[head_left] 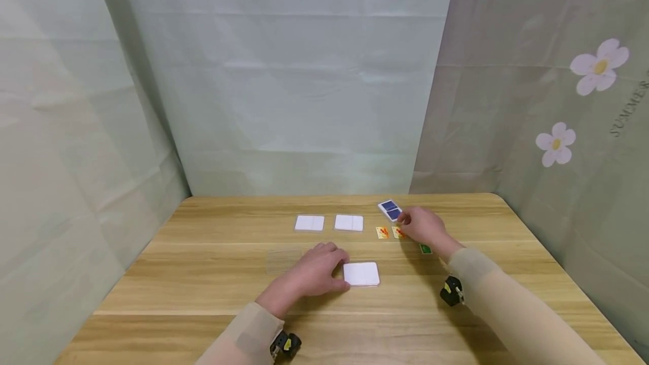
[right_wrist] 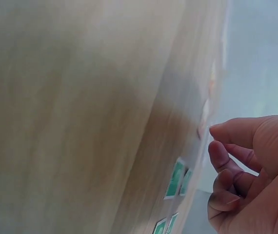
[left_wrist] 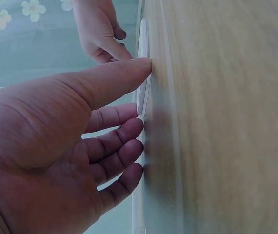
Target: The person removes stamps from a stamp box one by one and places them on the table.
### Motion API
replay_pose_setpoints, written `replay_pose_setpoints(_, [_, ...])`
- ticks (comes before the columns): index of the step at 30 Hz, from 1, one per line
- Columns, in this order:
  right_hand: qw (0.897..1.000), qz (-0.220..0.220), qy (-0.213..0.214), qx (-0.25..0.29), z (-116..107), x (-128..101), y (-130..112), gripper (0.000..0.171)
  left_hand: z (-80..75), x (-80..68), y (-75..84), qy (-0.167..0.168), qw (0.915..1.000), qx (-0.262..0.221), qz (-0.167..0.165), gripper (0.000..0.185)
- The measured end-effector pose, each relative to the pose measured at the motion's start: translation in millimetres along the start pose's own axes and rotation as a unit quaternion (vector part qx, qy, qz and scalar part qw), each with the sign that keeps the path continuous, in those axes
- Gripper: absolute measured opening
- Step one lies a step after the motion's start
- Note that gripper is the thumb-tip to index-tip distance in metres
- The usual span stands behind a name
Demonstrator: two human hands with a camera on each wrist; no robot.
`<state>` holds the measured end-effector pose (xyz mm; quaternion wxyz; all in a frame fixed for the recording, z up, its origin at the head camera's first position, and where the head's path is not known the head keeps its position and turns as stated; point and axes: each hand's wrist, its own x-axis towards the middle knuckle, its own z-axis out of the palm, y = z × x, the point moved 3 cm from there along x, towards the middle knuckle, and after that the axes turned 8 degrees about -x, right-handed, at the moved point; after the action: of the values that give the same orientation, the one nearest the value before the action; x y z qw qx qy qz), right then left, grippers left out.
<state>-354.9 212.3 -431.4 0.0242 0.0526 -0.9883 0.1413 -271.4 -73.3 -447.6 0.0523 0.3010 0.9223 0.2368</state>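
Observation:
My left hand [head_left: 316,272] rests on the table, holding the left end of a white card stack [head_left: 361,274] between thumb and fingers. In the left wrist view, the thumb [left_wrist: 134,70] is at the stack's near edge [left_wrist: 143,97], with the fingertips lined up along the table. Farther right, my right hand [head_left: 423,227] has bent fingers low over a small orange picture card [head_left: 397,232]. No object shows between its thumb and forefinger in the right wrist view. Just beyond the fingertips lies a dark-blue card with a white border [head_left: 390,209].
A second small orange card [head_left: 382,232] lies left of the first. Two white cards [head_left: 309,222] [head_left: 349,222] sit side by side farther back. A clear rectangular sheet [head_left: 281,261] lies left of my left hand. Small green cards [right_wrist: 175,178] lie below my right hand.

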Motion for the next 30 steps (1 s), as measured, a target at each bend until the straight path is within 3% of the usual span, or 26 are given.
replay_pose_setpoints(13, [0.998, -0.035, 0.013, 0.059, -3.5, -23.3, -23.0, 0.018, -3.6, -1.1, 2.0, -0.002, 1.0, 0.0, 0.002, 0.047])
replay_pose_setpoints(19, [0.992, -0.087, 0.004, 0.095, 2.2, -37.4, -30.6, 0.019, -1.1, -0.5, 0.7, -0.004, 1.0, 0.007, 0.004, 0.047])
replay_pose_setpoints(26, [0.976, -0.14, -0.059, 0.155, 9.5, -58.0, -42.0, 0.032, -1.0, 0.5, 1.4, -0.007, 0.9999, 0.013, 0.006, 0.047])
replay_pose_setpoints(30, [0.968, -0.178, -0.087, 0.155, 11.6, -68.3, -49.4, 0.043, -1.8, 0.3, 3.0, -0.01, 0.9999, 0.011, 0.005, 0.046])
